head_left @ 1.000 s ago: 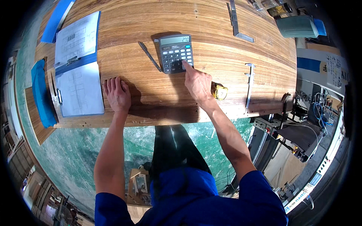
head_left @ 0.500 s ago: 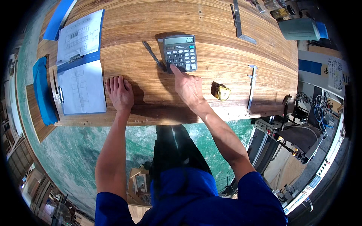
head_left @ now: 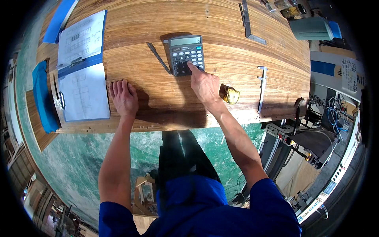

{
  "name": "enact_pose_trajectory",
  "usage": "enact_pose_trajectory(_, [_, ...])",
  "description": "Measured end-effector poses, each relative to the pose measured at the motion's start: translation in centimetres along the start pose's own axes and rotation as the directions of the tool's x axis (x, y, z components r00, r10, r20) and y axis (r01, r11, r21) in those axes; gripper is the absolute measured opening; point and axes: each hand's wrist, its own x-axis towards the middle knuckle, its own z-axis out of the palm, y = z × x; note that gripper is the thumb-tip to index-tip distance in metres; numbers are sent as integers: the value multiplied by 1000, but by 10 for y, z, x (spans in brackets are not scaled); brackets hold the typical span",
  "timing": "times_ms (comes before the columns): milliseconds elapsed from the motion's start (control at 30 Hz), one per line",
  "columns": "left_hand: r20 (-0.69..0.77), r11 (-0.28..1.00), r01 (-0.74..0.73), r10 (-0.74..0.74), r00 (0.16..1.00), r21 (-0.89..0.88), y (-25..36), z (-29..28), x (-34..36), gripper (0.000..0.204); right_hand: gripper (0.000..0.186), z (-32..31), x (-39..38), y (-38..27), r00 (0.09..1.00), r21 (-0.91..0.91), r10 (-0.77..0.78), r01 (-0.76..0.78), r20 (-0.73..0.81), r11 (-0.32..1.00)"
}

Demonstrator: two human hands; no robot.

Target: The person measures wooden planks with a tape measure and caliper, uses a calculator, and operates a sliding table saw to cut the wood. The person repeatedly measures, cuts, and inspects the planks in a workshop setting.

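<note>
My right hand [head_left: 205,86] reaches over a dark grey calculator [head_left: 186,41], its index finger stretched onto the lower middle keys. The other fingers are folded under and partly hidden; nothing shows in them. The key under the fingertip is covered. Just left of the calculator lies a black pen [head_left: 158,58], slanting. My left hand [head_left: 125,99] rests on the wooden table with its fingers loosely bent and slightly apart, holding nothing. Beside it on the left, a blue clipboard folder [head_left: 81,66] lies spread with drawing sheets [head_left: 84,93] clipped in it.
A yellow tape measure [head_left: 231,96] sits just right of my right hand. Farther right lies a steel caliper [head_left: 262,89]. A metal square [head_left: 248,25] is at the back. A blue cloth-like bundle [head_left: 42,96] hugs the left edge. Machinery with cables [head_left: 304,138] stands beyond the right edge.
My right index finger has moved right across the calculator's keys, from the lower left ones to the middle. The reading on the display has changed. My left hand stays on the table.
</note>
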Motion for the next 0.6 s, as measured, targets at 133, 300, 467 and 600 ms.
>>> enact_pose_trajectory(133, [-4, 1000, -4, 4, 1000, 0, 0, 0, 0, 22, 34, -2, -1, -4, 999, 27, -19, 20, -35, 999])
enact_pose_trajectory(300, [-42, 1000, -13, 14, 999, 8, -3, 3, -2, 21, 34, -4, -13, -23, 999, 77, -24, 26, -25, 997])
enact_pose_trajectory(467, [-25, 1000, -15, 14, 1000, -8, -2, 3, -1, 21, 33, 4, -20, -27, 994, 101, -79, 86, -79, 991])
enact_pose_trajectory(600, [-26, 1000, -23, 23, 999, -10, -3, 2, 0, 20, 35, 7, -22, -31, 995, 77, -95, 97, -30, 992])
